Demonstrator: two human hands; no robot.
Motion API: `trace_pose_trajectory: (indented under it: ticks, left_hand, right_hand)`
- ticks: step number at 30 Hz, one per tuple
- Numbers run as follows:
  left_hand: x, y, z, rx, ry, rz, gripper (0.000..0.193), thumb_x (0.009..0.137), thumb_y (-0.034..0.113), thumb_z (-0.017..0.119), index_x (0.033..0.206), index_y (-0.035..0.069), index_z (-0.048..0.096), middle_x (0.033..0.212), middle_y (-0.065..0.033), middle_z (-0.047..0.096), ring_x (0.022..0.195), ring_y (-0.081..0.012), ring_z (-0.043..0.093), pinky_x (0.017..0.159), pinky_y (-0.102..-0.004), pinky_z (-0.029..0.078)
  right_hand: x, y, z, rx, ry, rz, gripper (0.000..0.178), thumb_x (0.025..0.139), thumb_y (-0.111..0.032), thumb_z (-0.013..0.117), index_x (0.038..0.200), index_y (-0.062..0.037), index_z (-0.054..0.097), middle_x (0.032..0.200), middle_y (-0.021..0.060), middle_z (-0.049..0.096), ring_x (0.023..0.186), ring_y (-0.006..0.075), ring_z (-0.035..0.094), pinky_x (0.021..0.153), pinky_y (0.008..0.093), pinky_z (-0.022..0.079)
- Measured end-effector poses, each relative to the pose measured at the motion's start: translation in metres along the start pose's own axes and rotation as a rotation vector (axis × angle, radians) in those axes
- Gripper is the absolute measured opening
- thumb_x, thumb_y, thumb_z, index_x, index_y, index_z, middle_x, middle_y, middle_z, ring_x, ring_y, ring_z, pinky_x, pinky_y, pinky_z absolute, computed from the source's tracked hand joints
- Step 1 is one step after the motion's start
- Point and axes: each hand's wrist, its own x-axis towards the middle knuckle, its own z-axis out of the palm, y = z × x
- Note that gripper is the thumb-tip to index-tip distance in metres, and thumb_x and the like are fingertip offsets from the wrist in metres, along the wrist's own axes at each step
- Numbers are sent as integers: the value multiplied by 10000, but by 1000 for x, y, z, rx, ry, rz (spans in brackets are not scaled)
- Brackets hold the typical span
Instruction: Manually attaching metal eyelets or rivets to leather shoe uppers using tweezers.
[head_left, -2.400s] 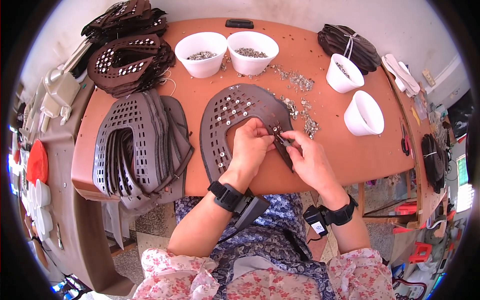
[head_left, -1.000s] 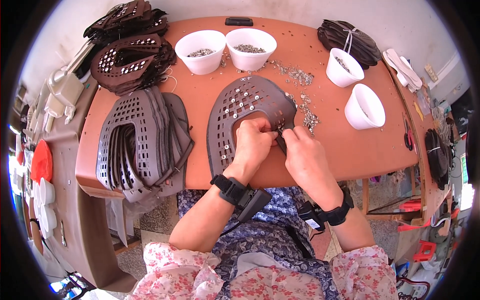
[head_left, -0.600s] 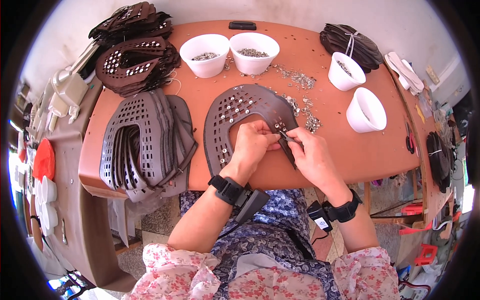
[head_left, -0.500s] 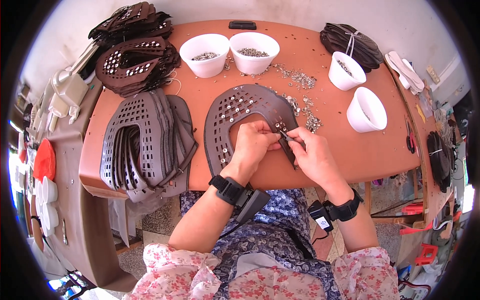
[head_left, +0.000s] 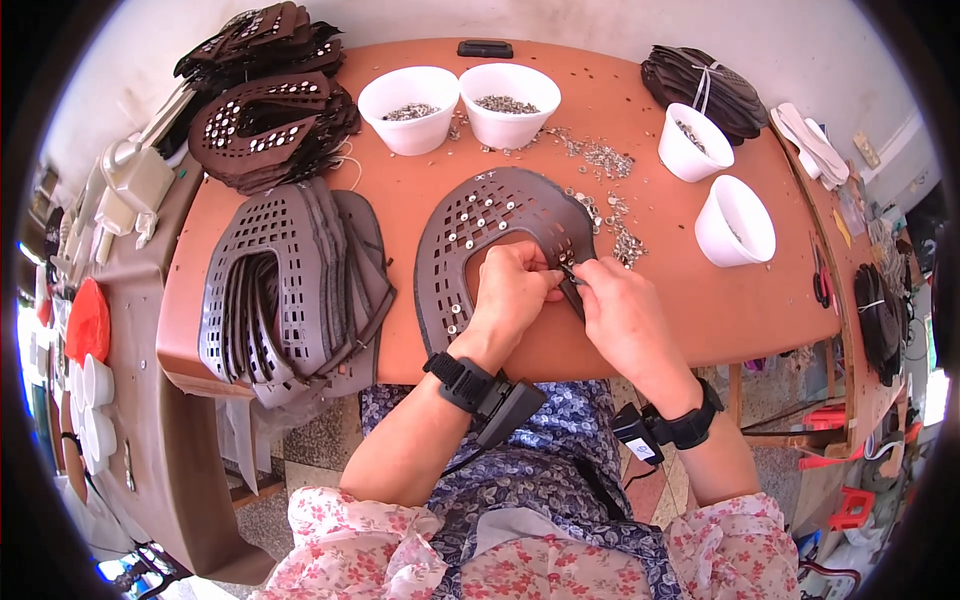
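A dark brown U-shaped perforated leather-like piece [head_left: 450,252] lies on the table before me, its curve facing away. Silvery studs [head_left: 478,216] sit in several of its openings. My left hand [head_left: 510,290] is inside the U, fingers pinched at the inner edge of the right arm of the piece. My right hand [head_left: 618,300] grips the same arm from its outer side, with the fingers closed on it. Both sets of fingertips meet close to a few studs. Whether a loose stud is between them is hidden.
Two white bowls [head_left: 408,132] of small metal parts stand beyond the piece, two more white cups [head_left: 735,222] at right. Loose studs [head_left: 600,158] are scattered between. Stacks of similar brown pieces [head_left: 290,240] fill the left side; a tied bundle [head_left: 700,85] lies far right. Scissors [head_left: 822,275] rest near the right edge.
The piece has shifted slightly to the right, its right arm now bent up more between my hands. My right hand has turned and drawn a little closer to the left.
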Motion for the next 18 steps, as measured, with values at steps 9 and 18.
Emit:
trace_pose_trajectory:
  ticks: [9,18]
  left_hand:
    - [-13,15,0,-167,-53,-5,30,845,-66,620,823,-48,610,840,-94,659,715,-147,656,656,-240,572]
    - [-11,16,-3,-192,-51,-73,39,865,-24,623,836,-49,617,852,-105,646,723,-160,655,678,-246,578]
  right_hand:
    - [-4,13,1,-17,13,-52,226,820,-24,583,1046,-27,592,886,161,593,762,378,627,683,432,528]
    - [-2,16,1,187,4,36,268,855,-44,594,1116,-87,642,905,175,633,765,370,626,696,437,514]
